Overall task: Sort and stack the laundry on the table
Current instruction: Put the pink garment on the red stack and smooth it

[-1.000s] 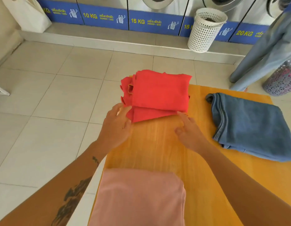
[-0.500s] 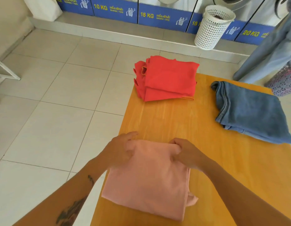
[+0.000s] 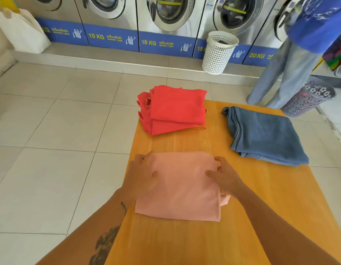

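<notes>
A folded pink cloth [image 3: 182,190] lies on the near half of the orange wooden table [image 3: 261,207]. My left hand [image 3: 142,175] grips its far left edge, fingers curled around the fold. My right hand [image 3: 224,175] grips its far right edge, thumb on top. Beyond them a folded red pile [image 3: 175,109] sits at the table's far left corner, partly overhanging the edge. Folded blue jeans [image 3: 263,134] lie on the far right of the table.
A white perforated basket [image 3: 218,52] stands on the step below the row of washing machines. A person in light jeans [image 3: 280,73] stands at the far right beside a purple basket [image 3: 309,98]. A white bag [image 3: 22,31] leans at far left. Tiled floor lies left of the table.
My hands left the red pile, came back toward me and took hold of the pink cloth's far edge. The pink cloth has since moved a little farther onto the table.
</notes>
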`<control>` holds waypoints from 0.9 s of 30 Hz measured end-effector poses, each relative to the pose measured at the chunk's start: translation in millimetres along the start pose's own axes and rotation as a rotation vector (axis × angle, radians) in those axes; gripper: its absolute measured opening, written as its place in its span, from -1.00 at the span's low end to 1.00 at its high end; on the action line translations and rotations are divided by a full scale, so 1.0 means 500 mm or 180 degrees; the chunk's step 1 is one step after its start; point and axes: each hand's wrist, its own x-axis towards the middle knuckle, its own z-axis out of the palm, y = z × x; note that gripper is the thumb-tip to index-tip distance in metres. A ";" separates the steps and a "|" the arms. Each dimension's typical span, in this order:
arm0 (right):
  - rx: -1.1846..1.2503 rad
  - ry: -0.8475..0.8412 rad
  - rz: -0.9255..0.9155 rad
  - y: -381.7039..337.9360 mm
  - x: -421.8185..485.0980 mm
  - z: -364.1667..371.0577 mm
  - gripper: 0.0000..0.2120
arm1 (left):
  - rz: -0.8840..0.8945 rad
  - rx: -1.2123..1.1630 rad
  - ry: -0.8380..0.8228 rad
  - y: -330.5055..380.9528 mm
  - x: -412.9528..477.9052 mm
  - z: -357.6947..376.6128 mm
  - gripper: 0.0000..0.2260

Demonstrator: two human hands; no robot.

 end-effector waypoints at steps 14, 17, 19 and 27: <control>0.0613 0.0052 -0.0897 -0.057 -0.006 0.025 -0.20 | 0.0424 -0.1404 0.0696 0.074 0.017 0.002 -0.48; 0.0568 0.0282 -0.1233 -0.102 0.044 -0.025 -0.48 | 0.0520 -0.1416 0.1075 0.110 0.074 -0.043 -0.49; 0.0543 0.0353 -0.1352 -0.143 0.086 -0.063 -0.60 | 0.0658 -0.1378 0.1253 0.146 0.116 -0.081 -0.49; 0.0773 0.0678 -0.1592 -0.356 0.297 -0.149 -0.64 | 0.0815 -0.1105 0.1760 0.260 0.353 -0.222 -0.55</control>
